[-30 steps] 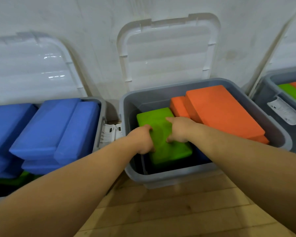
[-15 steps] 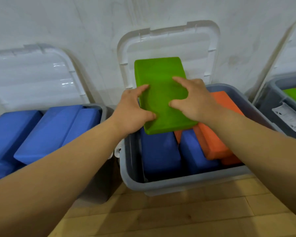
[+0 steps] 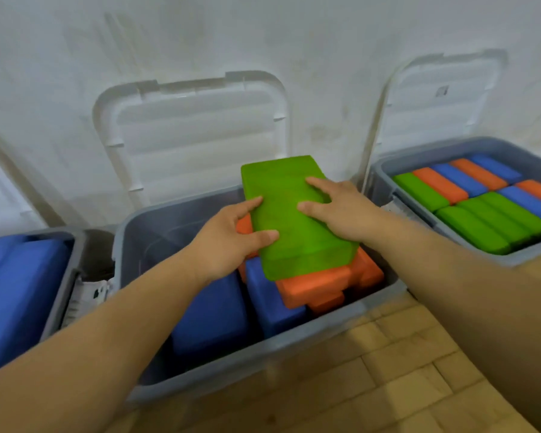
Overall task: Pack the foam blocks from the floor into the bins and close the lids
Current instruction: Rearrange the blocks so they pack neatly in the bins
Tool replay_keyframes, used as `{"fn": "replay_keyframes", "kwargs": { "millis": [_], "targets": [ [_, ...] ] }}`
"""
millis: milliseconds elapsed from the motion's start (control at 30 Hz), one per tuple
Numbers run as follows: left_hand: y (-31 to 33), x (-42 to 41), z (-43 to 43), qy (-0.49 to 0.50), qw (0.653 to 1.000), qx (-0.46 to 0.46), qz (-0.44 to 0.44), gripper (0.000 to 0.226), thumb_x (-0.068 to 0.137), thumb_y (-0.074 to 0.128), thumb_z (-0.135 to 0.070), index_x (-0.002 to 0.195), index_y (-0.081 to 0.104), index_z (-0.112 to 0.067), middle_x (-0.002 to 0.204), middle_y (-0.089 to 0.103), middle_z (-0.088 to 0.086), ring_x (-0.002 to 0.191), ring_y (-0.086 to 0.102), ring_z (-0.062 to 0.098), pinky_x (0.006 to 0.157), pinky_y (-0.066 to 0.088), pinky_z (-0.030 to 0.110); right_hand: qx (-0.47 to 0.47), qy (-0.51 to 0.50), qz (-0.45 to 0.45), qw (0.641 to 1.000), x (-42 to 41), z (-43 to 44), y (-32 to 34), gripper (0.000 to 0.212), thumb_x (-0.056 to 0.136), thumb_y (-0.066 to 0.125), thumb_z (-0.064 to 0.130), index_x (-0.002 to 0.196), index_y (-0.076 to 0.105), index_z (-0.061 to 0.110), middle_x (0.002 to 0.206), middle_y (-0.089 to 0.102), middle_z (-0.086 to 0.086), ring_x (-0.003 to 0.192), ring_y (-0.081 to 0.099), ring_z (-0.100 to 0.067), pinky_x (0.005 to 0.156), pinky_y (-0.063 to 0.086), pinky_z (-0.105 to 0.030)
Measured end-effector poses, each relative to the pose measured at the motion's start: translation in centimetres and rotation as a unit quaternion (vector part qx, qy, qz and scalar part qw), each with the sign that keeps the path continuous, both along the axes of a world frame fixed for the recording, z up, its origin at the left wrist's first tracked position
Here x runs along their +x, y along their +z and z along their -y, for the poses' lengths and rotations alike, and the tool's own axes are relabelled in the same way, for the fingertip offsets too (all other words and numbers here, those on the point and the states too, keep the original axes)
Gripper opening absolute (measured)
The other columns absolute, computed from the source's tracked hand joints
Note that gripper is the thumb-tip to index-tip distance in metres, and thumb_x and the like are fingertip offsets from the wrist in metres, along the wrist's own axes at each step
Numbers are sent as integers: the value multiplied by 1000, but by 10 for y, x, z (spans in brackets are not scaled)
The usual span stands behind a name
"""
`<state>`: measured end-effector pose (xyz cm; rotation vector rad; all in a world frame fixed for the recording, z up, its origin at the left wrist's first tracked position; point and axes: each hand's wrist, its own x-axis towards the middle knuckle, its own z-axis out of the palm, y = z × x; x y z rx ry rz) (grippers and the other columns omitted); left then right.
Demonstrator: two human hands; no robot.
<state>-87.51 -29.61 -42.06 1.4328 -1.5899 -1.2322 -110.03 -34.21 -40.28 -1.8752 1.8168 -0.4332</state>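
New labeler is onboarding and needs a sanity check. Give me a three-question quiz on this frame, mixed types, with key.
1. True or false: the left hand and the right hand both hold the green block.
2. Which blocks lie directly under the green block? A) blue B) orange C) none, only bin floor
3. Fill in: the lid of the middle bin is ___.

Key
1. True.
2. B, the orange blocks.
3. Open, leaning back against the wall.
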Motion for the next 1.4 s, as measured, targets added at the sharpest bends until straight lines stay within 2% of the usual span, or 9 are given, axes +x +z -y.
{"fn": "replay_keyframes", "kwargs": {
  "millis": [200, 367, 500, 633, 833, 1033, 1167, 1267, 1400],
  "targets": [
    [6, 9, -1, -1, 999, -29, 28, 72, 90, 75, -11, 154, 41, -17, 110, 62, -16, 70, 48, -29, 57, 45, 3, -5, 10, 8, 1000, 7, 0, 3, 73, 90, 65, 59, 154, 35, 40, 152, 32, -19, 136, 45, -36, 115, 36, -38],
    [2, 19, -14, -20, 994, -62, 87, 71, 93, 71, -34, 155, 38, -29, 125, 58, -16, 111, 62, -8, 89, 49, 15, 8, 19, -7, 1000, 9, 3, 11, 75, 88, 68, 58, 153, 38, 37, 157, 38, -13, 136, 47, -31, 110, 40, -33],
    [12, 48, -24, -24, 984, -88, 155, 41, 95, 70, -22, 127, 51, -39, 100, 54, -32, 87, 58, -25, 78, 42, 2, -24, 0, -71, 997, 27, 2, 25, 87, 79, 68, 60, 155, 34, 35, 156, 36, -15, 138, 43, -37, 114, 38, -40],
    [9, 99, -28, 24, 969, -71, 234, 62, 91, 72, -42, 148, 48, -30, 125, 49, -14, 110, 59, 10, 92, 41, 23, -127, 38, -97, 986, 74, -13, 35, 72, 83, 70, 52, 149, 46, 32, 154, 37, -15, 142, 37, -36, 119, 28, -39],
    [-18, 180, -47, 64, 944, -46, 321, 64, 85, 72, -52, 143, 50, -36, 141, 49, -1, 132, 47, 23, 115, 38, 42, -198, 165, -17, 966, 173, -31, 12, 50, 76, 60, 39, 121, 68, 20, 125, 60, -9, 120, 56, -29, 108, 41, -36],
    [-59, 215, -64, 6, 925, -6, 381, 67, 93, 62, -56, 153, 37, -37, 162, 23, -4, 147, 28, 24, 121, 29, 42, 41, 162, -83, 982, 233, -36, -50, 42, 91, 62, 31, 130, 62, 18, 133, 64, -8, 118, 59, -27, 95, 47, -30],
    [-69, 212, -59, 12, 917, -25, 398, 70, 96, 55, -60, 156, 30, -35, 161, 25, -2, 138, 43, 22, 114, 39, 42, 207, 170, -274, 924, 244, -42, -96, 49, 107, 39, 31, 152, 42, 13, 157, 39, -15, 141, 40, -38, 110, 36, -38],
    [-71, 212, -58, 4, 910, -29, 414, 71, 98, 52, -58, 159, 25, -33, 162, 22, 0, 139, 42, 24, 113, 40, 44, 236, 137, -352, 895, 242, -45, -117, 74, 104, 43, 51, 162, 14, 14, 167, 12, -9, 149, 20, -46, 121, 23, -44],
    [-69, 212, -57, -2, 906, -29, 423, 72, 99, 49, -58, 160, 22, -32, 163, 20, 1, 142, 38, 26, 112, 37, 43, 236, 107, -262, 930, 238, -35, -129, 121, 78, 75, 62, 162, -5, 26, 164, 28, -11, 141, 40, -39, 114, 38, -38]
  ]
}}
